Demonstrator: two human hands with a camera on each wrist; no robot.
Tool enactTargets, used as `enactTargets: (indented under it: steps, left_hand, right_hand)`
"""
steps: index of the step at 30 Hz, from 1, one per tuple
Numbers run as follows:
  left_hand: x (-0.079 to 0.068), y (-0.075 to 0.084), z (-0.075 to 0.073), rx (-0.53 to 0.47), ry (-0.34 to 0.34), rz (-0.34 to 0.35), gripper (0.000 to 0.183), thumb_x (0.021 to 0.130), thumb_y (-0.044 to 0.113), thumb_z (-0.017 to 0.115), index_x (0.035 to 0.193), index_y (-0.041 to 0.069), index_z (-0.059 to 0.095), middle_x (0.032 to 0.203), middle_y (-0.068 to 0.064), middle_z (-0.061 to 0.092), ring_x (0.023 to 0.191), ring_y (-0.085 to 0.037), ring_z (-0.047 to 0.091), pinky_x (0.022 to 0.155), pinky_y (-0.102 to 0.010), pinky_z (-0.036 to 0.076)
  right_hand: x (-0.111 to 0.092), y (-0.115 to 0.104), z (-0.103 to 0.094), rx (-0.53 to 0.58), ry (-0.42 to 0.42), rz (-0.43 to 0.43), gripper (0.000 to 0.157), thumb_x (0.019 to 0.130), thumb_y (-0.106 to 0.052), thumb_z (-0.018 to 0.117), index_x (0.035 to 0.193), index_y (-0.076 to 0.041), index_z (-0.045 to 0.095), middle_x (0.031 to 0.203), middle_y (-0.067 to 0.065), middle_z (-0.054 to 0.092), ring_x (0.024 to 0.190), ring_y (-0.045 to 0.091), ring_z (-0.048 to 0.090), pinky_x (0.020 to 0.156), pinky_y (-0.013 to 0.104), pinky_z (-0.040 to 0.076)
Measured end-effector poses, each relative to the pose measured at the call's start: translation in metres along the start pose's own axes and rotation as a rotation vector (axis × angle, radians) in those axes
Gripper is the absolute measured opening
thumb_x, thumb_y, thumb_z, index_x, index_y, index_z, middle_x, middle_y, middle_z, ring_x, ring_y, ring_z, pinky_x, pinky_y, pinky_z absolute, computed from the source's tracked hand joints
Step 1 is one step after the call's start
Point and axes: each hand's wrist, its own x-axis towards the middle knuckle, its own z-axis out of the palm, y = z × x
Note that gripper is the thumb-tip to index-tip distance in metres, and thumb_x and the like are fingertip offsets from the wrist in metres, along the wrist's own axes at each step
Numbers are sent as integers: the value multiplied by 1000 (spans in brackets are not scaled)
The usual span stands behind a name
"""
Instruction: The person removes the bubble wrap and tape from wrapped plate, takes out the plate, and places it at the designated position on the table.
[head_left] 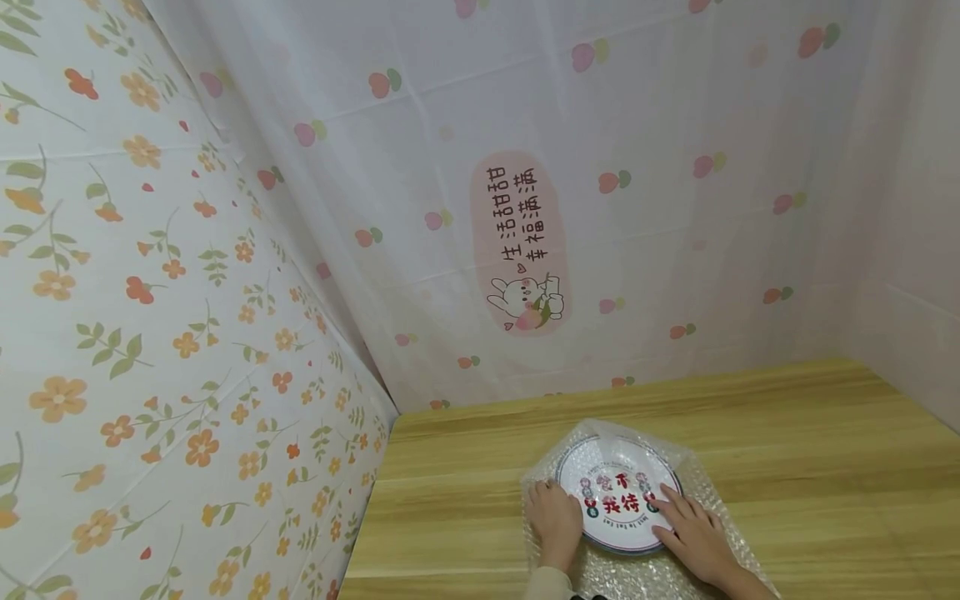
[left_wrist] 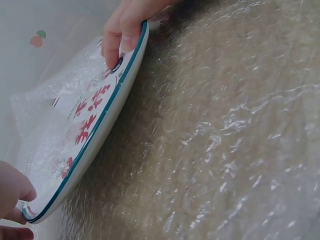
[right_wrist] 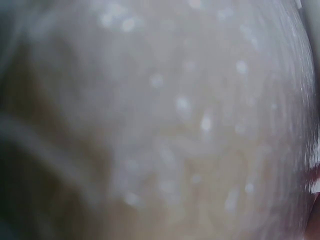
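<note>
A round white plate [head_left: 609,475] with a dark blue-green rim and red lettering lies face up on a sheet of bubble wrap [head_left: 622,577]. At the plate's left edge, my left hand [head_left: 555,515] pinches the rim; in the left wrist view, its fingertips [left_wrist: 22,192] stand on both sides of the edge. My right hand [head_left: 696,532] rests over the right side, its fingers spread onto the plate's face. The left wrist view shows the plate [left_wrist: 82,125] from its edge. Only blurred bubble wrap [right_wrist: 190,125] fills most of the right wrist view.
The wood-grain table [head_left: 450,492] extends to both sides of the wrap. A flower-print cloth [head_left: 187,350] hangs along the left, and a pale cloth [head_left: 675,250] with a rabbit print [head_left: 528,300] hangs behind the table.
</note>
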Motion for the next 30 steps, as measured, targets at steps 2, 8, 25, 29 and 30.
enactTargets:
  steps: [2,8,25,29,30]
  left_hand:
    - [-1,1,3,-10,29,1,25,67,21,67,82,1,62,74,-9,49,77,-25,48,64,-37,39]
    - [-3,6,5,-136,76,8,38,65,15,70,96,-5,62,84,-12,52,82,-27,49,71,-38,42]
    - [-4,14,-2,-455,2,-112,18,68,10,68,79,-4,61,65,-10,55,58,-25,54,50,-37,43]
    - [-3,15,-1,-690,-66,-215,17,71,6,66,59,2,54,48,-3,48,41,-15,47,37,-29,38]
    - [-3,16,0,-754,-98,-248,19,73,6,64,59,2,53,47,-2,46,37,-13,46,34,-26,37]
  right_hand:
    - [0,1,0,-1,0,0,40,83,-34,58,116,-12,58,130,14,42,109,39,39,79,59,29]
    - [0,2,1,-6,-4,6,40,83,-34,58,116,-12,58,130,14,43,109,39,39,78,58,29]
    - [1,2,2,-11,0,11,39,83,-35,57,116,-13,58,129,15,43,110,40,38,79,60,29]
    - [1,2,2,-9,5,3,39,83,-35,57,116,-13,58,129,14,43,109,40,39,79,59,29]
    - [1,1,2,-6,4,1,39,83,-34,57,116,-13,58,129,14,43,109,39,39,79,58,29]
